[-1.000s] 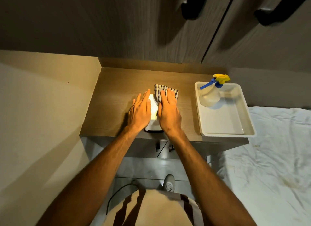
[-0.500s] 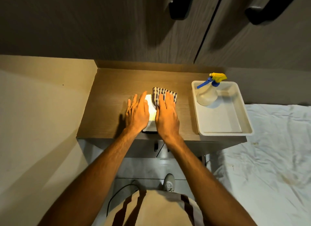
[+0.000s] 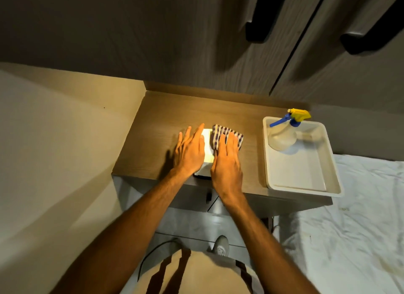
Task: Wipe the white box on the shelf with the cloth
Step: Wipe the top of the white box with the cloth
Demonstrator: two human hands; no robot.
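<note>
Wood: the brown shelf [image 3: 157, 127] carries the white box [image 3: 207, 148] near its front edge, between the two hands.
Left hand [image 3: 189, 152]: flat, fingers spread wide, pressed on the box's left side; it grips nothing.
Right hand [image 3: 227, 162]: flat and open, palm down on the checked cloth [image 3: 226, 134], pinning it against the box's right part.
Cloth: blue-and-white checks, bunched past the fingertips.
Tray [image 3: 301, 188]: white, at the shelf's right end, well apart from the box.
Spray bottle [image 3: 284, 136]: stands in the tray's far corner, with a yellow and blue head.
</note>
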